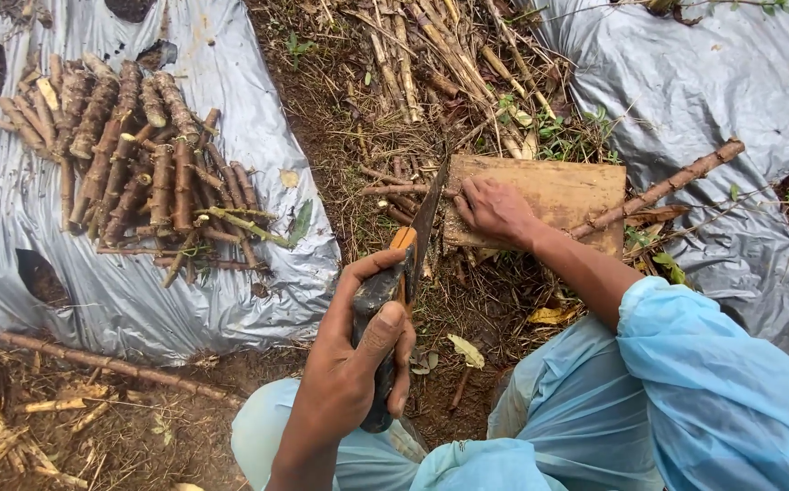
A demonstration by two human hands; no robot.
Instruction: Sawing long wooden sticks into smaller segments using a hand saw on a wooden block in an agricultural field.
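Observation:
My left hand (358, 364) is shut on the dark handle of a big knife (426, 218). Its blade points away from me and ends beside the left edge of a wooden board (558, 186) that lies on the ground. My right hand (494, 211) presses down on the board's left part, gripping a long brown knobbly stem (676, 179) that runs across the board up to the right. The blade sits just left of that hand's fingers. A shorter piece of stem (394, 190) lies left of the board by the blade.
A pile of several cut stem pieces (140, 164) lies on a silver plastic sheet (122, 300) at the left. Another silver sheet (713, 82) covers the right. Dry stalks and twigs (431, 55) litter the bare soil between them. A long stick (113, 365) lies lower left. My knees in light blue cloth (576, 400) fill the bottom.

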